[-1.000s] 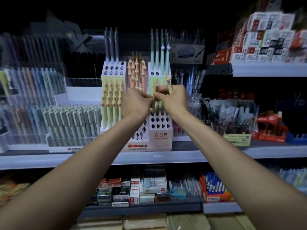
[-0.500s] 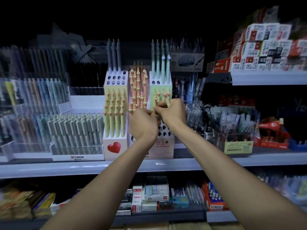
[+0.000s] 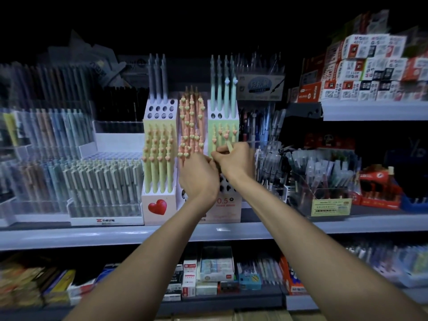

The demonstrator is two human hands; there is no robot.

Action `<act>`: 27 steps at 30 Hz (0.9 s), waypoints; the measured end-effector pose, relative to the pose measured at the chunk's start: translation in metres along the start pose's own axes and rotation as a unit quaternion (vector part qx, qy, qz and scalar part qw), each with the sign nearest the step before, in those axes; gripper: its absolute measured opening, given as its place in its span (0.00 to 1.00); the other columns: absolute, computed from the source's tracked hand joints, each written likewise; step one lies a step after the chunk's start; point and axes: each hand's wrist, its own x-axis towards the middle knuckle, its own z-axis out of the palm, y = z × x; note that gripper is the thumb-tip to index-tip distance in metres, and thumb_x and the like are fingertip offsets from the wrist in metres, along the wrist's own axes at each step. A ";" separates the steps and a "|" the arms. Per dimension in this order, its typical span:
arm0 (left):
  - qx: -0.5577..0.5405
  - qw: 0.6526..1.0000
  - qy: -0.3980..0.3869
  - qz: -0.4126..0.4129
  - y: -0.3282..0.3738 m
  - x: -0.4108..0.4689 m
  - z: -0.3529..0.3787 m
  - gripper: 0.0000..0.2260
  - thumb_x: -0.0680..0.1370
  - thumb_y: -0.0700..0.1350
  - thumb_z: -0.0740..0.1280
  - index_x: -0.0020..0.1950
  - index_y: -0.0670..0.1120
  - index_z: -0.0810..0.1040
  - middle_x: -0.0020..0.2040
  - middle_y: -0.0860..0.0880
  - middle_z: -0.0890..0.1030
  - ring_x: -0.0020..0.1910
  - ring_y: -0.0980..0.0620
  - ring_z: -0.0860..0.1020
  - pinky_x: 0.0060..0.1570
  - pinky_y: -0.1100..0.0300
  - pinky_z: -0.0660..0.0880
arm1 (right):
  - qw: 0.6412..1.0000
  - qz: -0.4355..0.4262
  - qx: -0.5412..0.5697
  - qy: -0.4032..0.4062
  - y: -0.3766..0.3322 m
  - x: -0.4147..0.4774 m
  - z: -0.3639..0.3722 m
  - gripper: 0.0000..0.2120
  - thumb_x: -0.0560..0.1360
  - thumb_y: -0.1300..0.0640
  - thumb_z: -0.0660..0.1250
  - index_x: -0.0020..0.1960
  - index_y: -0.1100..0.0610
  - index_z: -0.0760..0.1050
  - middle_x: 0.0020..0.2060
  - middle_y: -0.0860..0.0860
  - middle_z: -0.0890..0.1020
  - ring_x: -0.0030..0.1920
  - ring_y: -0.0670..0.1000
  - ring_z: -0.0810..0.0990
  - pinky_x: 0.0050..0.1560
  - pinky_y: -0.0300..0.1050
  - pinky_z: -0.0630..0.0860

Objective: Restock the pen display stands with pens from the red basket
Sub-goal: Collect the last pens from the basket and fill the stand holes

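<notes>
At the centre of the grey shelf (image 3: 115,237), a row of white pen display stands (image 3: 162,105) is set upright, side by side. The left stand (image 3: 150,214) bears a red heart on its base and holds rows of yellow-green pens (image 3: 159,172) with heart clips. The centre column holds peach pens (image 3: 191,126). The right stand (image 3: 231,209) is marked "0.5" on its base, with mint-green pens (image 3: 225,93) in its top tier and pale green pens below.

Both hands are raised in front of the lower tier of the right stand and touch each other. On the right hand (image 3: 238,162), thumb and forefinger pinch one pale green pen (image 3: 229,145) with a pink heart clip. This pen tilts toward 11 o'clock, its upper end level with the pens seated in that tier. The left hand (image 3: 199,179) lies at 8 o'clock of the right hand, back toward the viewer, fingers curled inward. Whether it grips anything cannot be determined.

At 9 o'clock of the stands, a clear tray (image 3: 104,212) holds grey-green pens. At 3 o'clock, a clear bin (image 3: 324,195) of pens carries a yellow label (image 3: 331,206). At 1 o'clock, stacked boxes (image 3: 370,70) sit on an upper shelf.
</notes>
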 end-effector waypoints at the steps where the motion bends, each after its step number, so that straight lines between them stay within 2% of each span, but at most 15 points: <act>1: 0.003 1.000 -0.003 -0.002 0.000 0.001 -0.001 0.13 0.78 0.40 0.64 0.35 0.42 0.80 0.28 0.46 0.78 0.26 0.47 0.72 0.26 0.59 0.63 | 1.000 -0.001 -0.004 0.003 0.000 -0.001 0.000 0.05 0.72 0.54 0.79 0.40 0.50 0.83 0.39 0.48 0.86 0.40 0.51 0.85 0.43 0.51 0.84; 5: 0.014 1.000 -0.017 -0.008 0.000 0.005 -0.002 0.13 0.78 0.39 0.65 0.32 0.42 0.77 0.27 0.46 0.75 0.25 0.48 0.69 0.25 0.58 0.60 | 1.000 -0.005 0.000 -0.011 -0.002 -0.003 -0.002 0.04 0.72 0.54 0.80 0.43 0.51 0.85 0.38 0.48 0.87 0.39 0.50 0.85 0.43 0.50 0.85; 7: 0.017 0.999 -0.037 -0.022 0.002 0.009 -0.006 0.12 0.77 0.38 0.66 0.33 0.41 0.76 0.28 0.46 0.77 0.26 0.48 0.74 0.23 0.55 0.69 | 1.000 -0.006 -0.025 -0.016 -0.006 -0.006 -0.008 0.04 0.72 0.54 0.80 0.42 0.51 0.85 0.37 0.46 0.86 0.37 0.49 0.85 0.41 0.51 0.84; 9: 0.025 0.996 -0.079 -0.041 0.004 0.012 -0.015 0.09 0.76 0.35 0.67 0.36 0.39 0.80 0.31 0.44 0.82 0.29 0.45 0.82 0.29 0.47 0.82 | 0.999 0.000 -0.048 -0.012 -0.008 -0.007 -0.017 0.07 0.72 0.53 0.79 0.40 0.52 0.82 0.36 0.46 0.84 0.36 0.51 0.84 0.39 0.50 0.83; 12: -0.001 0.987 -0.155 -0.044 0.004 0.011 -0.031 0.06 0.72 0.32 0.69 0.36 0.36 0.83 0.31 0.43 0.84 0.30 0.44 0.85 0.36 0.45 0.84 | 0.995 0.022 -0.079 -0.052 -0.012 -0.011 -0.037 0.15 0.72 0.45 0.77 0.45 0.53 0.74 0.38 0.48 0.81 0.35 0.52 0.80 0.34 0.44 0.74; 14: -0.055 0.977 -0.199 -0.050 0.003 0.003 -0.043 0.08 0.76 0.33 0.69 0.37 0.36 0.84 0.30 0.43 0.84 0.29 0.47 0.84 0.35 0.51 0.83 | 0.989 0.047 -0.101 -0.097 -0.015 -0.018 -0.053 0.22 0.74 0.37 0.70 0.54 0.53 0.71 0.42 0.49 0.77 0.36 0.51 0.74 0.35 0.44 0.70; 15: -0.088 0.970 -0.219 -0.059 0.002 -0.003 -0.048 0.09 0.78 0.34 0.68 0.39 0.36 0.83 0.31 0.43 0.85 0.27 0.48 0.83 0.31 0.56 0.79 | 0.985 0.063 -0.104 -0.122 -0.017 -0.022 -0.059 0.24 0.76 0.36 0.65 0.62 0.52 0.69 0.47 0.51 0.78 0.39 0.52 0.74 0.37 0.44 0.71; 16: -0.119 0.962 -0.235 -0.068 0.003 -0.011 -0.054 0.08 0.79 0.34 0.67 0.42 0.35 0.83 0.32 0.42 0.85 0.26 0.48 0.81 0.27 0.60 0.74 | 0.982 0.082 -0.093 -0.141 -0.017 -0.027 -0.066 0.30 0.79 0.38 0.61 0.74 0.55 0.65 0.54 0.54 0.78 0.45 0.54 0.75 0.42 0.46 0.73; 17: -0.147 0.954 -0.249 -0.078 0.003 -0.019 -0.059 0.07 0.80 0.35 0.67 0.45 0.35 0.82 0.34 0.41 0.85 0.26 0.48 0.79 0.24 0.63 0.69 | 0.980 0.101 -0.076 -0.154 -0.019 -0.032 -0.072 0.32 0.81 0.41 0.59 0.79 0.57 0.58 0.57 0.56 0.76 0.49 0.55 0.75 0.47 0.48 0.73; 18: -0.172 0.946 -0.261 -0.088 0.003 -0.027 -0.063 0.06 0.81 0.35 0.67 0.48 0.34 0.82 0.35 0.40 0.85 0.26 0.49 0.79 0.23 0.65 0.67 | 0.981 0.101 -0.059 -0.158 -0.016 -0.035 -0.077 0.29 0.82 0.45 0.57 0.79 0.57 0.57 0.53 0.55 0.76 0.48 0.55 0.75 0.46 0.48 0.72; 20: -0.214 0.932 -0.277 -0.098 0.001 -0.040 -0.068 0.07 0.81 0.36 0.68 0.52 0.33 0.82 0.37 0.40 0.84 0.28 0.49 0.78 0.23 0.66 0.66 | 0.986 0.075 -0.034 -0.143 -0.010 -0.043 -0.084 0.13 0.84 0.53 0.56 0.65 0.57 0.64 0.42 0.52 0.73 0.37 0.52 0.72 0.36 0.46 0.66; 22: -0.245 0.921 -0.286 -0.099 -0.001 -0.052 -0.070 0.07 0.81 0.39 0.69 0.53 0.35 0.83 0.40 0.40 0.85 0.31 0.48 0.79 0.27 0.65 0.70 | 0.992 0.056 -0.010 -0.113 -0.008 -0.053 -0.088 0.03 0.85 0.57 0.56 0.56 0.56 0.66 0.39 0.53 0.72 0.33 0.52 0.69 0.33 0.46 0.65; 23: -0.257 0.917 -0.287 -0.098 -0.002 -0.058 -0.071 0.07 0.81 0.40 0.70 0.54 0.37 0.84 0.42 0.41 0.86 0.34 0.48 0.80 0.30 0.63 0.72 | 0.993 0.058 0.008 -0.106 -0.008 -0.059 -0.090 0.03 0.85 0.57 0.57 0.53 0.56 0.67 0.39 0.55 0.74 0.33 0.52 0.71 0.33 0.47 0.67; 25: -0.277 0.915 -0.281 -0.090 -0.003 -0.069 -0.071 0.07 0.81 0.43 0.70 0.54 0.41 0.85 0.46 0.42 0.87 0.38 0.50 0.82 0.37 0.60 0.74 | 0.990 0.082 0.073 -0.091 -0.004 -0.066 -0.094 0.04 0.84 0.61 0.62 0.50 0.58 0.73 0.43 0.57 0.80 0.35 0.53 0.79 0.37 0.50 0.79; 27: -0.291 0.912 -0.278 -0.077 -0.004 -0.078 -0.070 0.05 0.81 0.43 0.71 0.54 0.44 0.85 0.49 0.44 0.88 0.43 0.50 0.84 0.41 0.59 0.75 | 0.981 0.111 0.129 -0.094 0.000 -0.073 -0.098 0.06 0.80 0.65 0.69 0.44 0.58 0.80 0.45 0.57 0.84 0.42 0.55 0.85 0.50 0.55 0.85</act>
